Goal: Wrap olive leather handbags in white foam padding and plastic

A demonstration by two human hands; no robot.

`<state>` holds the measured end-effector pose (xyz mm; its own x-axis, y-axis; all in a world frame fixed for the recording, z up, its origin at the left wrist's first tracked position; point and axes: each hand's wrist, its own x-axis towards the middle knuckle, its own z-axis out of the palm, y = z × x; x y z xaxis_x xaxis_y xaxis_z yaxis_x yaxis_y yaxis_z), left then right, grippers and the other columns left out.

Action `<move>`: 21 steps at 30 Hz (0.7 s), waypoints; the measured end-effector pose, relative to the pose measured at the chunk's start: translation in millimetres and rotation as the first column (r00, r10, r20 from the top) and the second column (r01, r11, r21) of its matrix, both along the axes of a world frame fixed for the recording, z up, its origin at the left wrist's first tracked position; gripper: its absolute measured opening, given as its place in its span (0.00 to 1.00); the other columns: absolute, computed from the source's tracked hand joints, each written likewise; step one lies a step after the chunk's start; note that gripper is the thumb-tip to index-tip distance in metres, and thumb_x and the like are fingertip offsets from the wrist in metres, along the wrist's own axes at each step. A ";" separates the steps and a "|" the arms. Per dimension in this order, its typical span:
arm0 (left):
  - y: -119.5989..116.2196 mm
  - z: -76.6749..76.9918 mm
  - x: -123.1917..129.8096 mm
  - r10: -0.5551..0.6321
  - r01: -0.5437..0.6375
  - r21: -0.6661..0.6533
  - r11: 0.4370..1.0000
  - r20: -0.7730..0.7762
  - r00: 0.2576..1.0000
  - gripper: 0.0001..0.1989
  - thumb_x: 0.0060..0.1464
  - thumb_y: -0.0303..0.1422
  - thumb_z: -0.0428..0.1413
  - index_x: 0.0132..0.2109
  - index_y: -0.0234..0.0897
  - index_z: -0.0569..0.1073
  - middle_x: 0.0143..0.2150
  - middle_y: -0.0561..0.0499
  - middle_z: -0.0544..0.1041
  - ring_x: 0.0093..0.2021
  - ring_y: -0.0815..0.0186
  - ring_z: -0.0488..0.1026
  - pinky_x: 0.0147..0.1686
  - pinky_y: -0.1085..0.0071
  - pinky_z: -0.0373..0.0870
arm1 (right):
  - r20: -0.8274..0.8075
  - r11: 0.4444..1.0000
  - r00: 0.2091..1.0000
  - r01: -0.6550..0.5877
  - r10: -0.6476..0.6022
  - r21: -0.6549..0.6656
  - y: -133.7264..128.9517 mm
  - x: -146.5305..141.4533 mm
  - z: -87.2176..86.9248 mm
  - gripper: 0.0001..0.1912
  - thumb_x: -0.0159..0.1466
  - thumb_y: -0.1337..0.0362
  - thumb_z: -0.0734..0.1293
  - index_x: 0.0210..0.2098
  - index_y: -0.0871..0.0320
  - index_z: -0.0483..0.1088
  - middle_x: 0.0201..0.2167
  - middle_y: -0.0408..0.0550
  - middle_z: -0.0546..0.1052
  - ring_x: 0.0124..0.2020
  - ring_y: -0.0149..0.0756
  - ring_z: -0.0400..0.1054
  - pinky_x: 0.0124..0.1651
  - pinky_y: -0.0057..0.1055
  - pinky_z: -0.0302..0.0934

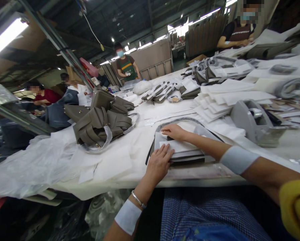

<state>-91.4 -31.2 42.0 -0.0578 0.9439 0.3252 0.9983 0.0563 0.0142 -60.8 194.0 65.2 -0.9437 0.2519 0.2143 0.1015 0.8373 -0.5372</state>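
A flat dark handbag (190,161) lies near the table's front edge, mostly covered by white paper sheets (183,147). Its wrapped handle (190,119) arches away from me on the far side. My left hand (159,163) rests on the left part of the paper with its fingers stretched out. Farther back, my right hand (174,132) has its fingers bent together at the upper left of the bag, over a pale sheet; what they pinch, if anything, is hidden.
Grey-brown handbags (102,125) are heaped at the left behind clear plastic sheets (36,164). A grey tape dispenser (249,120) stands at the right, beside stacked white sheets (215,103). Wrapped straps (162,90) lie farther back. Co-workers (127,67) stand beyond the table.
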 end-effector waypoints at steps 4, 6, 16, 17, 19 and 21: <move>-1.0 -11.9 -0.5 0.009 -0.008 0.042 0.999 -0.023 1.000 0.25 0.62 0.31 0.56 0.65 0.40 0.63 0.65 0.44 0.69 0.67 0.59 0.63 0.61 0.58 0.65 | -0.036 0.974 0.989 -0.135 0.144 0.181 -26.3 82.4 -1.8 0.18 0.69 0.56 0.62 0.54 0.55 0.75 0.53 0.51 0.78 0.55 0.44 0.71 0.58 0.39 0.62; -3.1 -14.6 3.8 0.012 -0.010 0.052 0.999 -0.033 0.999 0.25 0.63 0.31 0.55 0.66 0.39 0.63 0.65 0.44 0.69 0.66 0.59 0.64 0.60 0.59 0.66 | -0.053 0.920 0.980 -0.162 0.193 0.358 -38.6 120.0 -12.6 0.27 0.66 0.55 0.67 0.61 0.58 0.68 0.61 0.54 0.72 0.62 0.48 0.64 0.64 0.45 0.57; -16.7 -28.3 36.0 0.157 -0.137 0.115 0.984 -0.183 0.971 0.26 0.65 0.26 0.49 0.68 0.40 0.61 0.67 0.42 0.66 0.64 0.53 0.67 0.57 0.56 0.69 | -0.186 0.845 0.963 -0.069 0.196 0.530 -56.0 151.8 -36.5 0.27 0.66 0.72 0.63 0.64 0.56 0.63 0.63 0.53 0.69 0.65 0.50 0.60 0.66 0.58 0.51; -16.9 -30.3 35.4 0.155 -0.132 0.127 0.983 -0.191 0.969 0.26 0.65 0.26 0.50 0.68 0.40 0.61 0.67 0.42 0.66 0.64 0.53 0.67 0.57 0.56 0.68 | -0.227 0.869 0.956 -0.051 0.185 0.492 -63.3 157.5 -36.1 0.25 0.67 0.72 0.62 0.63 0.57 0.64 0.61 0.53 0.71 0.63 0.48 0.63 0.65 0.55 0.54; -17.0 -34.3 33.1 0.153 -0.122 0.157 0.980 -0.203 0.967 0.26 0.65 0.25 0.50 0.68 0.39 0.61 0.67 0.42 0.65 0.65 0.54 0.66 0.58 0.56 0.67 | -0.313 0.943 0.945 0.010 0.100 0.332 -79.5 173.0 -37.1 0.19 0.69 0.70 0.61 0.58 0.57 0.68 0.55 0.53 0.76 0.58 0.44 0.68 0.61 0.47 0.62; -16.9 -37.6 30.6 0.144 -0.105 0.187 0.977 -0.208 0.967 0.25 0.65 0.26 0.49 0.68 0.39 0.61 0.67 0.42 0.65 0.65 0.54 0.66 0.58 0.56 0.67 | -0.320 0.989 0.941 0.137 -0.113 0.054 -92.9 189.3 -39.9 0.14 0.69 0.66 0.61 0.52 0.57 0.71 0.49 0.53 0.78 0.50 0.41 0.73 0.53 0.39 0.68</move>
<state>-60.8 -48.1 4.3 -0.0802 0.8618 0.5008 0.9632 0.1964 -0.1838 128.5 101.0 25.3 -0.7865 0.3352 0.5187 0.0429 0.8676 -0.4955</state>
